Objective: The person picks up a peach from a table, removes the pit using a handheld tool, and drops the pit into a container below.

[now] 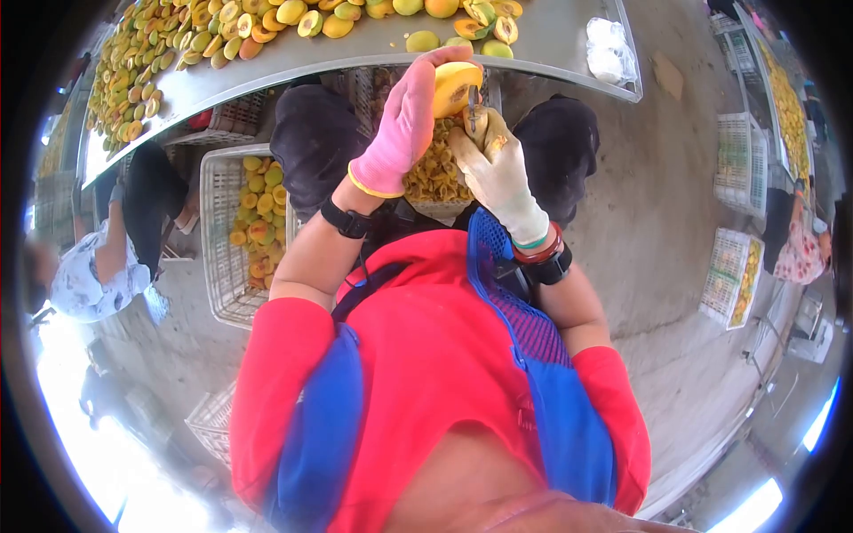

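Note:
My left hand (407,120), in a pink glove, is closed around a yellow peach half (455,86), its cut face turned to the right. My right hand (499,173), in a stained whitish glove, grips a small metal pitting tool (474,105) whose tip is at the peach's cut face. The tool's handle is mostly covered by my fingers. Under both hands, between my knees, a crate holds yellow fruit scraps (435,173). Just beyond my hands, several peaches and halves (480,27) lie on the metal table (551,53).
A big pile of peach halves (151,53) covers the table's left part. A clear plastic bundle (610,51) sits at its right corner. To my left stands a white crate (218,191) of peaches. Other people work at both sides, near more crates (739,164).

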`<move>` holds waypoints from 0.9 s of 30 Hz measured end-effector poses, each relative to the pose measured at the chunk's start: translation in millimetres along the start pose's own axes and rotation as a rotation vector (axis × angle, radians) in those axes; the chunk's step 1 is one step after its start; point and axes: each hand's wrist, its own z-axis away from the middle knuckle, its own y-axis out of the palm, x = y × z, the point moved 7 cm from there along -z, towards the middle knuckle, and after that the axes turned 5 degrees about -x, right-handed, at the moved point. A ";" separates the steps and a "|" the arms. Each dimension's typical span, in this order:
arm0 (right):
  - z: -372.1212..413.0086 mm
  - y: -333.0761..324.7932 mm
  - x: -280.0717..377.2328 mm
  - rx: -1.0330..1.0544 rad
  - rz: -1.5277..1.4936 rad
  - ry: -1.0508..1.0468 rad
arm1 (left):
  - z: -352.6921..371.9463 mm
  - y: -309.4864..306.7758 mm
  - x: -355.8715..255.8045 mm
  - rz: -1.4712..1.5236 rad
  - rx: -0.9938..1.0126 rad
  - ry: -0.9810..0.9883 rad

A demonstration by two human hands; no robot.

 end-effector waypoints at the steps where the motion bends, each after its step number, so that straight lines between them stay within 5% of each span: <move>1: -0.7 -1.1 2.5 -0.012 -0.003 -0.006 | 1.0 2.4 -1.0 0.020 0.000 0.003; 6: -1.6 -2.5 9.7 0.028 0.070 -0.028 | 10.7 13.0 -4.4 -0.026 -0.056 0.116; 9: 11.2 10.1 -15.5 -0.006 -0.723 0.665 | 14.9 14.9 -2.0 0.049 -0.067 0.163; 12: 14.9 15.2 -8.4 0.104 -0.977 0.899 | 19.3 12.9 -1.6 0.048 -0.075 0.191; 18: 9.8 10.3 -13.3 0.106 -0.714 0.634 | 19.6 12.4 1.9 -0.162 -0.068 0.311; 21: 19.1 21.9 -11.6 0.201 -1.069 0.947 | 21.1 10.4 5.1 -0.205 -0.063 0.235; 27: 17.5 13.6 7.8 0.392 -1.130 1.034 | 16.2 9.8 -3.5 -0.108 0.052 0.010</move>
